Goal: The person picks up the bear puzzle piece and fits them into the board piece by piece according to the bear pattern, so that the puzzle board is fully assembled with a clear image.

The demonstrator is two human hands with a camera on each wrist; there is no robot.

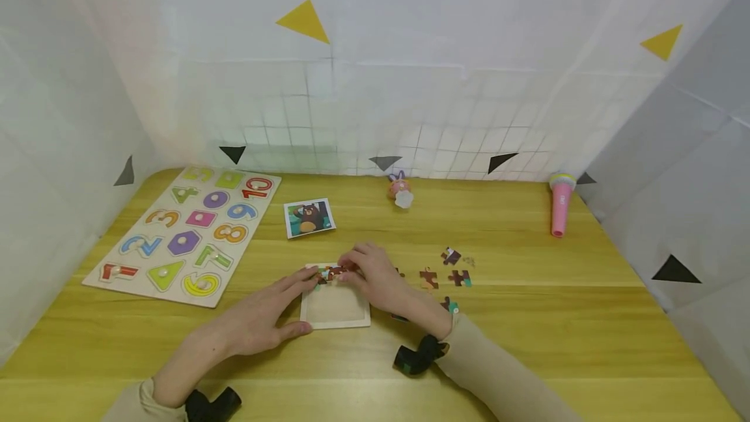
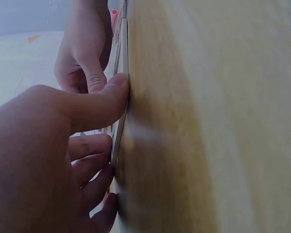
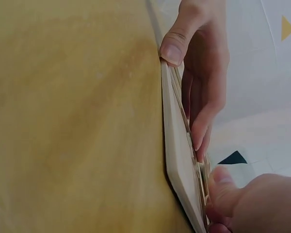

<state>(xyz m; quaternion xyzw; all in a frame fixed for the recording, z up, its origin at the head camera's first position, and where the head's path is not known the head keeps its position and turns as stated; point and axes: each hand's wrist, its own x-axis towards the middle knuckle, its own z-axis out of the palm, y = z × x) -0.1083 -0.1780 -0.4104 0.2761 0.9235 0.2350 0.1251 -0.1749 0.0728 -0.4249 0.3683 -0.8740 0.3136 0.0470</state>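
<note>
The left hand (image 1: 266, 313) clasps the wooden tray (image 1: 336, 325) by its left side on the surface (image 1: 328, 376), presumably to stop it sliding, while the right hand (image 1: 377, 282) pinches a brown jigsaw piece (image 1: 333, 273) at its far edge, loose pieces (image 1: 428, 278) lying within easy reach.

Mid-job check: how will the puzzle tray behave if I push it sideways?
The puzzle tray will probably feel stiff; its edge looks straight and board-like. It would likely slide rather than tip, since it lies low on the table. The puzzle pieces along its far side may shift, as the tray in front of them is bare.
</note>
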